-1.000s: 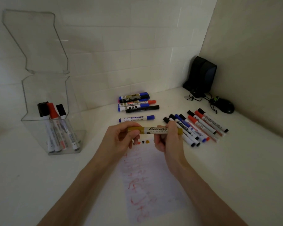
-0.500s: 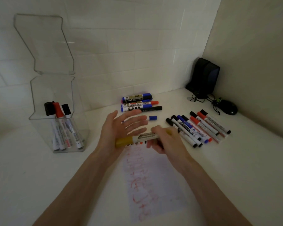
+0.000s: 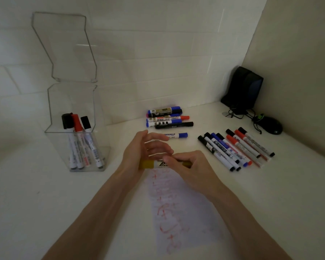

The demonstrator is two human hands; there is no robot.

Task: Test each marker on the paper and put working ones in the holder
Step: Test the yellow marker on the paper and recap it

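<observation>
Gripping the yellow marker point(image 3: 158, 164) round its barrel, the right hand point(image 3: 191, 166) holds it sideways over the top edge of the paper point(image 3: 180, 207), which has red scribbles all over. The left hand point(image 3: 137, 152) is open, fingers point(image 3: 159, 137) loose and spread, heel of the palm right at the marker's cap point(image 3: 146, 164). Just past those fingers lies one blue-capped marker point(image 3: 178, 135), then a stack of markers point(image 3: 167, 118) by the wall point(image 3: 158, 81). Another row of markers point(image 3: 235, 149) lies off to the right. Clear holder point(image 3: 71, 98) stands left, a few upright markers point(image 3: 79, 139) inside.
</observation>
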